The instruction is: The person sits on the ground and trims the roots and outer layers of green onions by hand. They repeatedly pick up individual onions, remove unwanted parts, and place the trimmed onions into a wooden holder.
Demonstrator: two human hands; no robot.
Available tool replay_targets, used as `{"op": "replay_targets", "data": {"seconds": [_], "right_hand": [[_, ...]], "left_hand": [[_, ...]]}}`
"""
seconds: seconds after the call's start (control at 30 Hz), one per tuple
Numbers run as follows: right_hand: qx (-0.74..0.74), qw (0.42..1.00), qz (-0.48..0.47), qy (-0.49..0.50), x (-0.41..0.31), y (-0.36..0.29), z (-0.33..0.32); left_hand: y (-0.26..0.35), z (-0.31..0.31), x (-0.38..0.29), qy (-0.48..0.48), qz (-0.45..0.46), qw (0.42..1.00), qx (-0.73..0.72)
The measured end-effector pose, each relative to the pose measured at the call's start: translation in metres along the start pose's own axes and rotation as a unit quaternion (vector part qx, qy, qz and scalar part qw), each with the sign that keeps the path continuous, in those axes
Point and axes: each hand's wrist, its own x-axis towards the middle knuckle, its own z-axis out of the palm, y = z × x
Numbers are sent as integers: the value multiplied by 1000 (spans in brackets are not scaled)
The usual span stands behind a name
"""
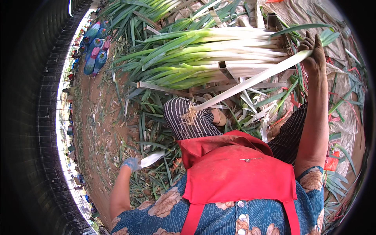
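My right hand, bare and soiled, grips one long Welsh onion near its green end. The stem slants down to the left, and its hairy roots hang over my left knee. My left hand, in a blue glove, is out to the left, low over the littered ground. From it sticks a pale, blurred strip, perhaps a peeled onion sheath; the blur hides exactly what it is. Before me, a metal rack holds a pile of white-stemmed onions, roots to the right and leaves to the left.
More onions lie beyond the rack. Upright metal posts rise at its near side. Cut leaves and peelings litter the soil around my feet. Several blue and pink bundles stand far left, and pale sheeting covers the ground at right.
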Motion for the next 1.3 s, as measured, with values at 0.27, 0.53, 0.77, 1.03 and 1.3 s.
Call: {"op": "replay_targets", "data": {"seconds": [0.27,0.53,0.77,1.03,1.3], "right_hand": [[-89,996,21,-5,-18,39,44],[-461,880,-64,-90,-20,128,193],[-714,672,-28,-198,-18,145,140],[-888,409,-143,-155,142,118,16],[-922,374,23,-98,195,121,-69]], "left_hand": [[164,-189,-17,549,273,736,-288],[333,-358,-75,86,622,475,-617],[255,-481,-47,244,603,116,-750],[204,-513,134,265,514,112,-808],[191,-488,266,197,283,203,-917]]}}
